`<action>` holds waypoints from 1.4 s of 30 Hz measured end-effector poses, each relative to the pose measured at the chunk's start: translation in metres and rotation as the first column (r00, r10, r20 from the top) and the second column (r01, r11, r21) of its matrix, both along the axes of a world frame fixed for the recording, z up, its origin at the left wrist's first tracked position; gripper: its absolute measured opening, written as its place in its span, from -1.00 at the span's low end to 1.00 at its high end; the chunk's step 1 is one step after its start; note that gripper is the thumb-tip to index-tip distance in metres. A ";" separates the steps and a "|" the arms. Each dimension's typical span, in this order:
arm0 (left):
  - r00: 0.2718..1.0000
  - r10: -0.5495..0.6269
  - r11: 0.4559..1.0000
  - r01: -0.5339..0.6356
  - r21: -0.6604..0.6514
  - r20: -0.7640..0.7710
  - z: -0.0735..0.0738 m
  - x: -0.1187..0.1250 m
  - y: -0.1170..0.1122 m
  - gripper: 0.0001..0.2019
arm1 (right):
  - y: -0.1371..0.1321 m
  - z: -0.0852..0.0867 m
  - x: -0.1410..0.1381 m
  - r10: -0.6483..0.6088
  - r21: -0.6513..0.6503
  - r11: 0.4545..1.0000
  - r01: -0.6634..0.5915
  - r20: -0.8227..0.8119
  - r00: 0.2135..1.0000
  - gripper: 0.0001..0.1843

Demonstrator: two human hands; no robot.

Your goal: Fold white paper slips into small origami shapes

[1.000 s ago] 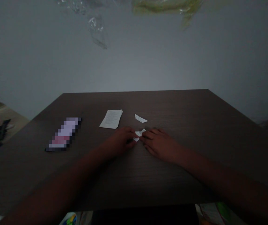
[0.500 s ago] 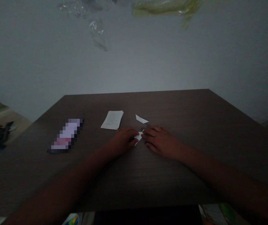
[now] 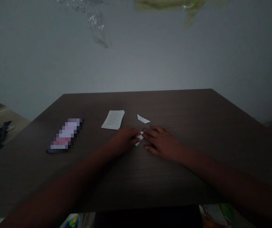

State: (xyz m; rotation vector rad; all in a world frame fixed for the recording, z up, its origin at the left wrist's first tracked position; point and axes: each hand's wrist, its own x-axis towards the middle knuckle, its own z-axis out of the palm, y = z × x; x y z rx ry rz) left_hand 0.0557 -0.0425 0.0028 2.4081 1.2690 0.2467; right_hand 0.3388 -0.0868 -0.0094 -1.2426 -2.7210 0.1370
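A small folded paper lies on the dark wood-grain worktop, between the two hands. It is white and angular, with narrow points: one sticks up near the right hand's fingers, and another runs down and left below the left hand's fingertips. Much of it is covered by the fingers, so its full shape and folds are hard to make out.

The left hand sits low on the worktop, its fingers loosely curled and their tips over the paper's left side. The right hand lies flatter, with its fingers spread a little and reaching left to the paper's right side. The hands are nearly touching across the paper. Neither is plainly lifting it, and the dim light makes it impossible to tell whether either one is pinching it.

A white paper scrap, roughly triangular, lies just beyond the hands and apart from them. To its left is a small printed sheet, its text too small to read. Further left lies a long flat object, pixelated so that it cannot be identified. Clear plastic and a greenish plastic piece show at the top of the view, cut off by the frame.
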 end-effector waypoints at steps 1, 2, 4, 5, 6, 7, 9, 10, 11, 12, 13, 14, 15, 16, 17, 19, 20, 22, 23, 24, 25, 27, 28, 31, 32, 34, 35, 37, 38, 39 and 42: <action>1.000 -0.004 1.000 0.004 -0.002 0.004 0.000 0.000 0.000 -0.75 | -0.001 0.001 -0.001 -0.008 -0.002 1.000 0.008 0.010 1.000 -0.34; 1.000 -0.010 1.000 0.010 0.000 0.012 -0.001 0.000 0.001 -0.75 | -0.001 0.001 -0.001 -0.014 -0.005 1.000 0.014 0.020 1.000 -0.32; 0.999 -0.014 1.000 0.013 0.015 0.033 -0.002 -0.001 0.002 -0.75 | -0.002 0.002 -0.001 -0.018 -0.012 1.000 0.019 0.038 0.999 -0.28; 0.999 -0.014 1.000 0.013 0.019 0.037 -0.002 -0.001 0.002 -0.76 | -0.002 0.003 -0.001 -0.016 -0.014 1.000 0.017 0.044 0.999 -0.26; 0.999 -0.012 1.000 0.012 0.020 0.037 -0.002 -0.001 0.002 -0.77 | -0.002 0.003 -0.001 -0.014 -0.015 1.000 0.015 0.047 0.999 -0.26; 0.999 -0.011 1.000 0.010 0.021 0.036 -0.002 -0.001 0.002 -0.77 | -0.002 0.003 -0.001 -0.012 -0.013 1.000 0.012 0.048 0.999 -0.26; 0.999 -0.012 1.000 0.011 0.023 0.038 -0.002 0.000 0.001 -0.77 | -0.001 0.003 0.000 -0.006 -0.009 1.000 0.007 0.048 0.999 -0.27; 0.999 -0.014 1.000 0.013 0.026 0.041 -0.001 0.000 0.000 -0.77 | -0.001 0.003 0.000 -0.004 -0.008 1.000 0.004 0.050 0.999 -0.28; 0.999 -0.013 0.999 0.012 0.029 0.042 -0.001 0.001 -0.001 -0.78 | -0.001 0.003 0.000 -0.002 -0.009 1.000 0.003 0.054 0.999 -0.27; 0.999 -0.010 1.000 0.008 0.030 0.041 0.000 0.001 -0.001 -0.78 | -0.001 0.004 0.000 0.001 -0.010 1.000 -0.001 0.060 0.998 -0.27; 0.999 -0.005 1.000 0.004 0.027 0.037 0.001 0.001 -0.002 -0.79 | -0.002 0.004 0.000 0.008 -0.012 1.000 -0.008 0.067 0.998 -0.26; 1.000 0.002 1.000 -0.002 0.023 0.031 0.001 0.001 -0.002 -0.79 | -0.002 0.005 0.000 0.019 -0.014 1.000 -0.018 0.075 0.997 -0.25; 1.000 0.008 1.000 -0.009 0.017 0.024 0.002 0.002 -0.002 -0.79 | -0.003 0.006 0.000 0.032 -0.017 0.999 -0.030 0.081 0.996 -0.26; 1.000 0.014 1.000 -0.014 0.012 0.018 0.002 0.002 -0.002 -0.79 | -0.003 0.007 0.000 0.046 -0.020 0.999 -0.045 0.083 0.995 -0.29; 1.000 0.018 1.000 -0.018 0.009 0.013 0.002 0.002 -0.002 -0.79 | -0.003 0.008 0.000 0.059 -0.022 0.998 -0.058 0.082 0.995 -0.33; 1.000 0.023 1.000 -0.023 0.007 0.008 0.002 0.002 -0.001 -0.77 | -0.002 0.010 0.001 0.073 -0.023 0.997 -0.072 0.072 0.995 -0.39; 1.000 0.023 1.000 -0.023 0.006 0.007 0.002 0.001 -0.001 -0.76 | -0.002 0.011 0.002 0.075 -0.020 0.997 -0.074 0.068 0.995 -0.41; 1.000 0.018 1.000 -0.018 0.008 0.011 0.002 0.001 -0.001 -0.77 | 0.000 0.012 0.003 0.068 -0.010 0.998 -0.067 0.072 0.995 -0.43; 1.000 0.017 1.000 -0.017 0.010 0.013 0.002 0.001 -0.001 -0.77 | 0.000 0.012 0.004 0.054 -0.003 0.999 -0.054 0.077 0.996 -0.43; 1.000 0.017 1.000 -0.017 0.010 0.014 0.002 0.002 -0.001 -0.78 | 0.000 0.012 0.005 0.032 0.003 0.999 -0.032 0.082 0.996 -0.43; 1.000 0.016 1.000 -0.017 0.009 0.014 0.002 0.002 -0.001 -0.78 | 0.001 0.012 0.006 0.002 0.008 1.000 -0.002 0.085 0.996 -0.42; 1.000 0.017 1.000 -0.017 0.002 0.013 0.003 0.002 -0.001 -0.78 | 0.002 0.012 0.009 -0.061 0.012 0.998 0.060 0.083 0.995 -0.40; 1.000 0.015 1.000 -0.015 -0.003 0.012 0.003 0.002 -0.001 -0.78 | 0.002 0.012 0.010 -0.084 0.011 0.996 0.083 0.080 0.993 -0.39; 1.000 0.015 1.000 -0.015 -0.010 0.018 0.003 0.001 -0.001 -0.76 | 0.006 0.012 0.014 -0.119 0.007 0.993 0.119 0.071 0.990 -0.38; 1.000 0.018 1.000 -0.017 -0.009 0.020 0.002 0.001 -0.001 -0.76 | 0.007 0.012 0.015 -0.129 0.004 0.992 0.129 0.072 0.989 -0.37; 0.999 0.021 1.000 -0.021 -0.005 0.030 0.002 0.000 -0.001 -0.77 | 0.010 0.011 0.016 -0.148 -0.003 0.989 0.149 0.077 0.986 -0.36; 0.999 0.021 1.000 -0.021 -0.001 0.036 0.002 0.000 -0.001 -0.78 | 0.011 0.011 0.016 -0.155 -0.005 0.988 0.156 0.078 0.985 -0.35; 0.999 0.021 1.000 -0.021 0.005 0.043 0.002 0.000 -0.001 -0.79 | 0.013 0.011 0.016 -0.162 -0.003 0.987 0.163 0.077 0.984 -0.34; 0.999 0.019 1.000 -0.020 0.007 0.041 0.002 0.000 -0.001 -0.80 | 0.013 0.011 0.016 -0.165 0.003 0.986 0.165 0.074 0.983 -0.34; 0.999 0.017 1.000 -0.018 0.010 0.036 0.002 0.000 -0.001 -0.80 | 0.013 0.011 0.016 -0.172 0.011 0.985 0.171 0.071 0.983 -0.35; 1.000 0.011 1.000 -0.011 0.024 0.014 0.002 0.001 -0.002 -0.79 | 0.014 0.012 0.015 -0.209 0.033 0.978 0.207 0.068 0.976 -0.41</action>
